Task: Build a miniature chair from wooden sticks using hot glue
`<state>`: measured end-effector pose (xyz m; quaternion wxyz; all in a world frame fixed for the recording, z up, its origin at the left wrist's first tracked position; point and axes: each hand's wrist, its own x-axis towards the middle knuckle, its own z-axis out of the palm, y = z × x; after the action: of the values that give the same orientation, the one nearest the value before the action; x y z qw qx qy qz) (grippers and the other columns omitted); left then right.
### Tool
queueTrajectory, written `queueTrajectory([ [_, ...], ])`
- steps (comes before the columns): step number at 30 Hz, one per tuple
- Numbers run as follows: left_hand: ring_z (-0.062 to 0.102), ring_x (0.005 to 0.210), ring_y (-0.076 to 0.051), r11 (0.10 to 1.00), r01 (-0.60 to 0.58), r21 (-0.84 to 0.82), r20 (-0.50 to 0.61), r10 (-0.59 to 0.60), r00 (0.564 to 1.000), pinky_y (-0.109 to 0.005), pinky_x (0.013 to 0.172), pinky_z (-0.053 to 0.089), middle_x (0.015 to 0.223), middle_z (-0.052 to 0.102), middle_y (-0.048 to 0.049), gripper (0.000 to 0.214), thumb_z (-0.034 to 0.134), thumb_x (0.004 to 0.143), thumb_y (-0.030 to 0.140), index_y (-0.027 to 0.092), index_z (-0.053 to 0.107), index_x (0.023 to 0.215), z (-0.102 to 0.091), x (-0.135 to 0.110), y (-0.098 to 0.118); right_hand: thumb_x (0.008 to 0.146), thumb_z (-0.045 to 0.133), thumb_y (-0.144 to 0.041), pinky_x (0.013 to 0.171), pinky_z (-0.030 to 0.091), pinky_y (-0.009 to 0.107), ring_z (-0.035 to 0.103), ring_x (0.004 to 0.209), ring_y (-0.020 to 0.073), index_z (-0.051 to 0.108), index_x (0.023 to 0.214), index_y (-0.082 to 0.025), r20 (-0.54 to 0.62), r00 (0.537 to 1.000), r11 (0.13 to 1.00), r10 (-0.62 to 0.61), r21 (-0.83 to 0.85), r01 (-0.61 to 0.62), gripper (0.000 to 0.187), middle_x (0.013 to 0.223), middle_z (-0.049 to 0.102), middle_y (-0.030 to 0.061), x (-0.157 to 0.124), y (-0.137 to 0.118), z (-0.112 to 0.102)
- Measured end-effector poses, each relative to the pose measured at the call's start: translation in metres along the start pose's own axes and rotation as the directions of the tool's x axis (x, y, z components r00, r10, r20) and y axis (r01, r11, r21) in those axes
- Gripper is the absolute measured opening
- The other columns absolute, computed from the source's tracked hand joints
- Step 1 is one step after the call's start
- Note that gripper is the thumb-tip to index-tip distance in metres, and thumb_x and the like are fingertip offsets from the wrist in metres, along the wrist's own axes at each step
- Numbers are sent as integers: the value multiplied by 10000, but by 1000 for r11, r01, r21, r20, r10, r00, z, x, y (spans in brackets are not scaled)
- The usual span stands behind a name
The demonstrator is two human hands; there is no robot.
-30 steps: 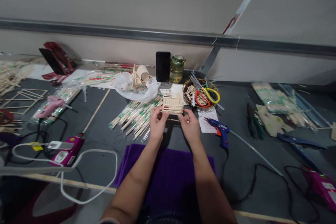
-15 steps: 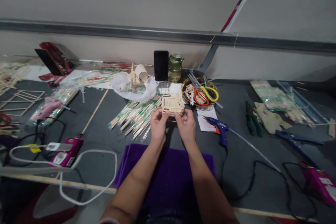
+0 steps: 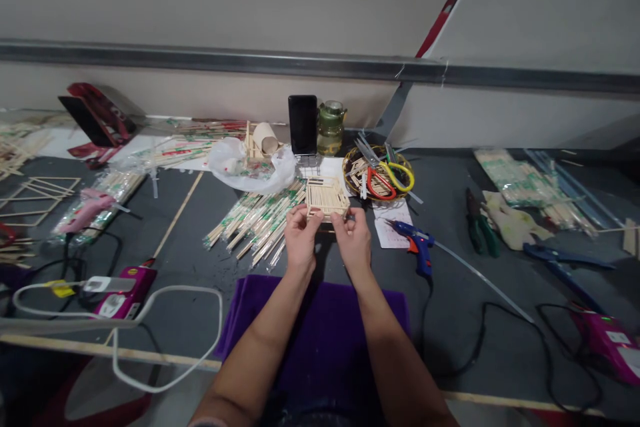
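Between my two hands is a small model built of thin wooden sticks (image 3: 327,197), raised over the dark table. My left hand (image 3: 301,237) grips its near left edge, thumb on top. On the near right edge, my right hand (image 3: 354,238) pinches it the same way. The fingers under the model are mostly hidden. Just beyond and to the left lie wrapped chopsticks (image 3: 265,223). A blue glue gun (image 3: 420,247) rests to the right of my right hand, beside a sheet of paper (image 3: 393,230). Below my wrists spreads a folded purple cloth (image 3: 320,333).
A basket (image 3: 350,187) holds scissors (image 3: 385,180) and short sticks. Behind stand a phone (image 3: 303,123) and a green glass jar (image 3: 331,128). Pliers (image 3: 483,227) lie right; a pink glue gun (image 3: 90,210) and a power strip (image 3: 125,293) lie left. Cords cross both sides.
The view has shifted slightly, so the surroundings sit a little further left. Both hands keep their hold on the stick model, which looks almost unmoved.
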<state>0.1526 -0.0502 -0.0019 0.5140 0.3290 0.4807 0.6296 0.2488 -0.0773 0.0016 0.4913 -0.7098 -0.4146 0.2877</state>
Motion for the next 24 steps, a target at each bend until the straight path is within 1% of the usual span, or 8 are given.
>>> queueTrajectory([
  [12, 510, 1144, -224, 999, -15, 30, -2, 15, 1000, -330, 976, 436, 1007, 556, -60, 176, 816, 634, 320, 189, 720, 702, -1, 1, -1, 794, 570, -613, 516, 355, 241, 525, 477, 139, 508, 918, -229, 2, 999, 998, -36, 42, 35, 408, 527, 550, -79, 0, 4, 1],
  [19, 511, 1115, -220, 1000, 0, 9, 5, 0, 1000, -320, 908, 464, 1020, 532, -61, 191, 816, 627, 327, 183, 723, 710, 0, 0, 1, 798, 566, -611, 525, 356, 236, 523, 486, 135, 509, 924, -223, 7, 999, 998, -42, 46, 42, 412, 534, 543, -80, 1, 6, 2],
  [24, 516, 1121, -222, 1000, -1, 19, -1, 1, 1000, -324, 929, 459, 1018, 545, -63, 187, 813, 630, 325, 183, 719, 708, 0, 0, 0, 808, 572, -588, 520, 351, 230, 510, 474, 127, 508, 920, -225, 5, 999, 997, -51, 51, 51, 385, 525, 530, -88, 0, 6, 2],
])
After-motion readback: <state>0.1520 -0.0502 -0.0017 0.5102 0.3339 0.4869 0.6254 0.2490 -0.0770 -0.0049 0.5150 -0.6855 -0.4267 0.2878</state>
